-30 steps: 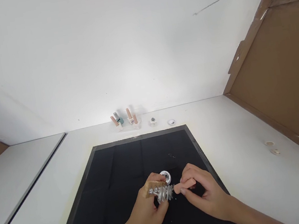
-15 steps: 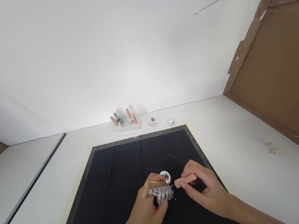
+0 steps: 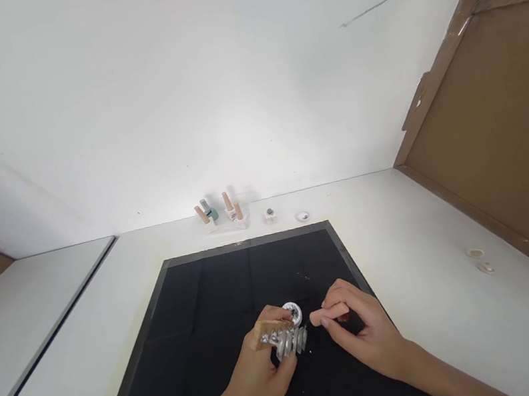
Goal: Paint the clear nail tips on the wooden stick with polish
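Note:
My left hand (image 3: 261, 377) is closed round a wooden stick (image 3: 265, 330) that carries a row of silver nail tips (image 3: 288, 340), held low over the black mat (image 3: 203, 316). My right hand (image 3: 362, 330) pinches a peach-coloured brush cap (image 3: 328, 313) just right of the tips, not touching them. A small round white jar (image 3: 292, 313) with silver contents sits on the mat behind the nail tips, between both hands.
Several nail polish bottles (image 3: 220, 212) stand at the wall behind the mat, with a small jar (image 3: 270, 214) and a lid (image 3: 303, 216) beside them. Two small round caps (image 3: 480, 260) lie on the white table (image 3: 429, 245) to the right. A brown board (image 3: 497, 132) leans on the right.
My right hand has drawn the peach brush cap up and to the right, away from the silver nail tips. My left hand with the stick has stayed in place.

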